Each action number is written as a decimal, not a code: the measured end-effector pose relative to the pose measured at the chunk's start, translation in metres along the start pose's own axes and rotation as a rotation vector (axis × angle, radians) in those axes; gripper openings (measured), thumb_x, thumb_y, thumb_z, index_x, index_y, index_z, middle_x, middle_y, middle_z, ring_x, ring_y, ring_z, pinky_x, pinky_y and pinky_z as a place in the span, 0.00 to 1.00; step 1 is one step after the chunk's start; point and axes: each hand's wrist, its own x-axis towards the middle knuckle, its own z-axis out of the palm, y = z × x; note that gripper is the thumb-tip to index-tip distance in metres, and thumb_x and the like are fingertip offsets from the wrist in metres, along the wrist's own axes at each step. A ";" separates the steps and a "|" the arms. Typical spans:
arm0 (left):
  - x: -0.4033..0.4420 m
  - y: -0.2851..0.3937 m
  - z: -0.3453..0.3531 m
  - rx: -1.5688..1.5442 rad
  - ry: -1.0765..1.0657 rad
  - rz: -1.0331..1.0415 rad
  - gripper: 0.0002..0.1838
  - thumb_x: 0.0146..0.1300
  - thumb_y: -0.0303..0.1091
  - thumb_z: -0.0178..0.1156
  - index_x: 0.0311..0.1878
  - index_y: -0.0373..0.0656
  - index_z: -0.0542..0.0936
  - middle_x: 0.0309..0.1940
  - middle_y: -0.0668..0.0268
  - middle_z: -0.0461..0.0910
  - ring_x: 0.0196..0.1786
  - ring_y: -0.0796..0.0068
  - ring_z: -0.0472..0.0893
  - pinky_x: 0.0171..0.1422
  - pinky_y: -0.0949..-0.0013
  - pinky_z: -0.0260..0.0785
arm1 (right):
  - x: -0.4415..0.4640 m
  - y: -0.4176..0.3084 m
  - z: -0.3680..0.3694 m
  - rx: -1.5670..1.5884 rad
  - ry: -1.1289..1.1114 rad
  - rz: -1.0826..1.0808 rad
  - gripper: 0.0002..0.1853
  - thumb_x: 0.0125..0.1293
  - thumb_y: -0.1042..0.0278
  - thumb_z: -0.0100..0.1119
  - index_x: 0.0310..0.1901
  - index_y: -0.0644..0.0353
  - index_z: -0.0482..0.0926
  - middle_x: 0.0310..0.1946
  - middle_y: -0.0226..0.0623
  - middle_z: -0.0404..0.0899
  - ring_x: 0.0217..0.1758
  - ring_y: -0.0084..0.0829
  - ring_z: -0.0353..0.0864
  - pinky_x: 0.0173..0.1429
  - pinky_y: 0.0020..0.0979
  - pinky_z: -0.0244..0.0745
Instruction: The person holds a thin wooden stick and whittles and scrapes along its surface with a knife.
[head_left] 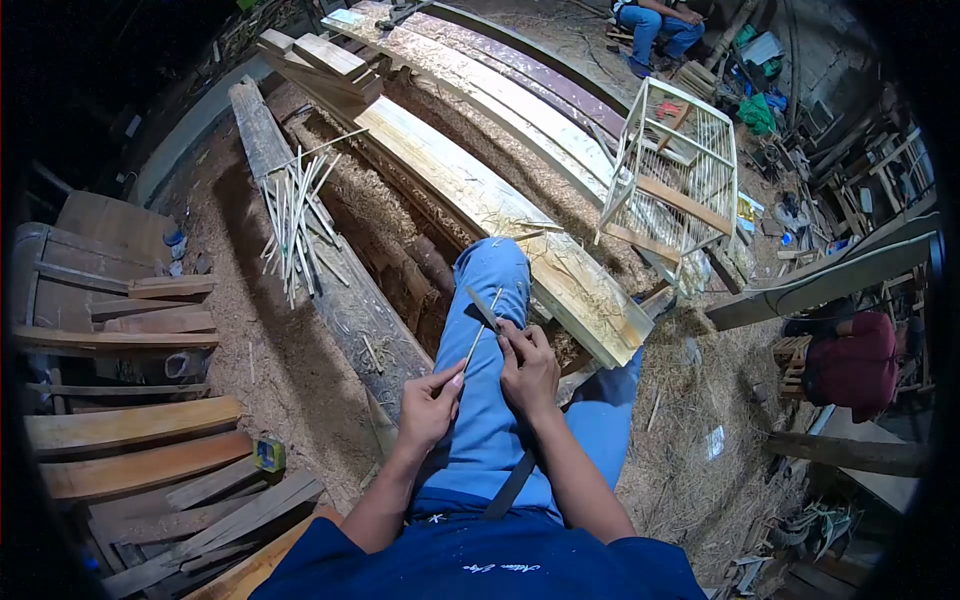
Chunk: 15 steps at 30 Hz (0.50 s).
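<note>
Above the blue trouser leg point(480, 430), a thin stick point(474, 352) is held by the left hand point(428, 408), its thumb and fingers clamped together on the lower end. By the right hand point(528, 370), a knife point(481, 307) is gripped with the fingers closed; its blade is laid across the stick over the trouser leg. Whether the stick is cut into cannot be told. To the left of the trouser leg, a bundle of sticks point(290, 225) is spread on a weathered beam point(350, 312). Just beyond the trouser leg, a pale plank point(450, 160) is strewn with shavings point(600, 295). Beyond and to its right, a slatted cage point(684, 204) is seen; well to its left, a yellow tape measure point(269, 454).
</note>
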 end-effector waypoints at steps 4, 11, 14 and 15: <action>-0.013 0.003 -0.002 0.059 0.029 0.002 0.15 0.75 0.27 0.61 0.62 0.37 0.84 0.20 0.80 0.72 0.19 0.92 0.64 0.22 0.78 0.54 | 0.001 -0.001 0.002 -0.019 -0.011 0.021 0.15 0.71 0.64 0.63 0.57 0.41 0.86 0.37 0.40 0.80 0.38 0.49 0.85 0.40 0.48 0.78; -0.031 0.006 -0.003 0.005 0.022 -0.024 0.15 0.75 0.26 0.61 0.62 0.37 0.84 0.21 0.79 0.73 0.19 0.92 0.64 0.22 0.79 0.55 | 0.007 0.001 0.001 -0.051 0.055 0.013 0.15 0.71 0.65 0.64 0.57 0.43 0.87 0.35 0.41 0.79 0.35 0.44 0.83 0.41 0.45 0.77; -0.043 0.009 -0.006 0.023 0.020 -0.044 0.15 0.75 0.27 0.61 0.62 0.36 0.84 0.20 0.79 0.74 0.19 0.91 0.65 0.22 0.79 0.56 | 0.015 0.009 0.002 -0.060 0.064 0.035 0.15 0.71 0.64 0.64 0.58 0.43 0.87 0.34 0.42 0.78 0.36 0.44 0.82 0.42 0.44 0.77; -0.046 0.008 -0.005 0.000 0.042 -0.070 0.16 0.75 0.27 0.61 0.62 0.36 0.84 0.20 0.77 0.74 0.18 0.90 0.66 0.22 0.79 0.57 | 0.014 0.010 0.002 -0.054 0.064 0.034 0.15 0.71 0.64 0.64 0.58 0.43 0.87 0.34 0.42 0.78 0.36 0.44 0.82 0.42 0.44 0.77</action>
